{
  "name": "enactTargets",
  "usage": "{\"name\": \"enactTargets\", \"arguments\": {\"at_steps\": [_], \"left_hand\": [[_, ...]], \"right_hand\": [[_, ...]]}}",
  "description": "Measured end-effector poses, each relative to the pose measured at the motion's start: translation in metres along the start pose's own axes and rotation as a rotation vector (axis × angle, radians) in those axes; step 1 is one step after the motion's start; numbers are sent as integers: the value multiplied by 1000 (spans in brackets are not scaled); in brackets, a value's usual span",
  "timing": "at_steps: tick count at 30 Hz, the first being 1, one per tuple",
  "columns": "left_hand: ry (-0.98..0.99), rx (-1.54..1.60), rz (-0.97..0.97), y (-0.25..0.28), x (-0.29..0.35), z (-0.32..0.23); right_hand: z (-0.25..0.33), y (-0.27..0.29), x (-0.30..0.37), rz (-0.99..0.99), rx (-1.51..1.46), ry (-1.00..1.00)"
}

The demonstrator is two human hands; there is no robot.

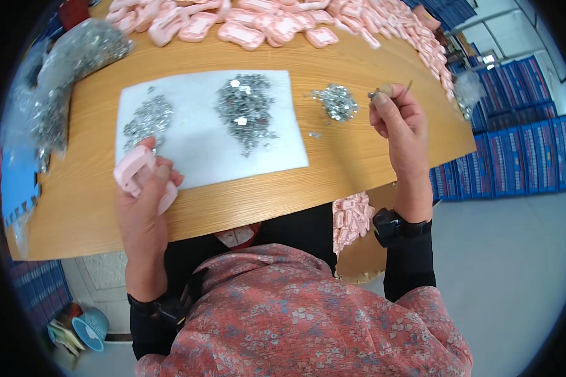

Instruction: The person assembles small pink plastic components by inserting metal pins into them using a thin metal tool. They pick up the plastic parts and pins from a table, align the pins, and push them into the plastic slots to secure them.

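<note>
My left hand (146, 210) is closed around a pale pink plastic frame (131, 167) with an opening in its middle, held over the near left corner of a white foam sheet (192, 135). My right hand (397, 119), raised over the table at the right, pinches a tiny shiny metal piece (372, 95) between thumb and forefinger. A thin brownish stick-like thing (409, 87) also pokes out from its fingers. Two heaps of small metal pieces lie on the sheet, a left heap (149, 119) and a larger right heap (245, 110). A third heap (338, 102) sits on bare wood near my right hand.
Many pink plastic parts (258, 28) pile along the far edge of the wooden table (233, 213). Clear bags of metal pieces (85, 53) stand at the left. Below the table is a box of pink parts (353, 220). Blue crates (503, 157) are stacked at the right.
</note>
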State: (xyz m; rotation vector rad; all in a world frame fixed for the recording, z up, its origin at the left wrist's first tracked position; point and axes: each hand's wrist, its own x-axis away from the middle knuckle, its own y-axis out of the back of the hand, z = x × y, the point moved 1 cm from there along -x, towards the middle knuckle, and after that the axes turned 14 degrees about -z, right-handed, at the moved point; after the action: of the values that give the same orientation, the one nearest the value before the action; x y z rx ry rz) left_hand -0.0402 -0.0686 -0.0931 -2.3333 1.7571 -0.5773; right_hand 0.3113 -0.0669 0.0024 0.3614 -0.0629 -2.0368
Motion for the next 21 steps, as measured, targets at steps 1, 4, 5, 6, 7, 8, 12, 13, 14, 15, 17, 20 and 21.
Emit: {"name": "enactTargets", "arguments": {"at_steps": [1, 4, 5, 6, 7, 8, 12, 13, 14, 15, 17, 20, 21], "left_hand": [[-16, -24, 7, 1, -1, 2], [-2, -57, -5, -3, 0, 2], [0, -59, 1, -5, 0, 2], [-1, -66, -6, -3, 0, 3], [-2, -71, -11, -2, 0, 3], [-2, -77, -16, -2, 0, 3], [-4, -93, -29, -2, 1, 3], [-5, -98, -35, -3, 2, 3], [-5, -102, -41, -3, 2, 2], [-7, -101, -44, -3, 3, 3], [-11, -100, -51, -2, 3, 3], [-11, -105, -49, -1, 2, 5], [-8, -108, -42, -2, 1, 4]], "right_hand": [[-4, 13, 1, -42, 18, -6], [-55, 49, -1, -141, 247, 27], [-76, 59, 0, -165, 347, 41], [-89, 61, 2, -167, 434, -15], [-99, 61, 4, -168, 521, -71], [-104, 63, 5, -170, 608, -129], [-110, 71, -1, -147, 443, -225], [-108, 73, -2, -140, 398, -253], [-107, 75, -3, -133, 352, -280], [-108, 77, -4, -142, 358, -271], [-111, 82, -5, -160, 371, -253], [-110, 79, -3, -157, 579, 37], [-109, 78, -4, -136, 638, 44]]}}
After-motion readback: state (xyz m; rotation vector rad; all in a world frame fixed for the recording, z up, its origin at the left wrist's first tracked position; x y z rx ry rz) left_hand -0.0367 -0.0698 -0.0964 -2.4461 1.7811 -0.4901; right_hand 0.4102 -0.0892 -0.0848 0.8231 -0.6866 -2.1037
